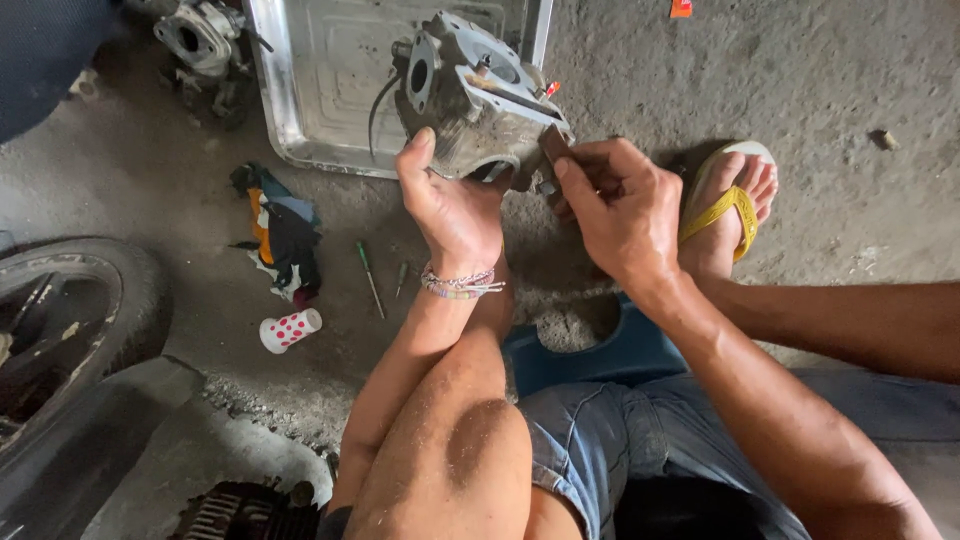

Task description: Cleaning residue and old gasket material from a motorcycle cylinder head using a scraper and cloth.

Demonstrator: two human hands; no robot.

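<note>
Even, soft daylight over scene, moderately bright, no hard glare. Metal tray [300,110] at far centre shows dull sheen only. Concrete floor [820,80] lit brightest at far right. Left near corner dim, tyre [75,310] in shade. Soft shadows under left hand [455,205] and right hand [620,205]. Focus sharp centre; slight wide-angle stretch at edges, near knee looming large.
</note>
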